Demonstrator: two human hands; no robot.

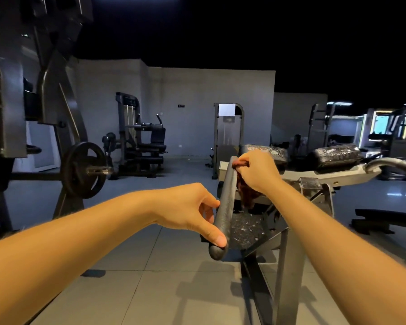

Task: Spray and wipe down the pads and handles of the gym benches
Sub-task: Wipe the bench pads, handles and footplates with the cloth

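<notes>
A dark padded handle bar (224, 207) of a gym machine slants from its near end low in the middle up toward the far pads. My left hand (195, 208) pinches the bar near its lower end, thumb on top. My right hand (256, 171) grips a reddish-brown cloth (245, 193) against the upper end of the bar; the cloth hangs below the hand. Two black pads, the left one (273, 152) and the right one (335, 154), sit behind on the machine's grey frame (342, 175) and glisten with droplets. No spray bottle is in view.
A curved metal handle (394, 164) juts out at the right. A flat black bench (384, 219) stands lower right. A plate-loaded machine with a weight disc (85, 170) fills the left. Other machines (138, 146) line the far wall. Tiled floor (150, 289) lies below.
</notes>
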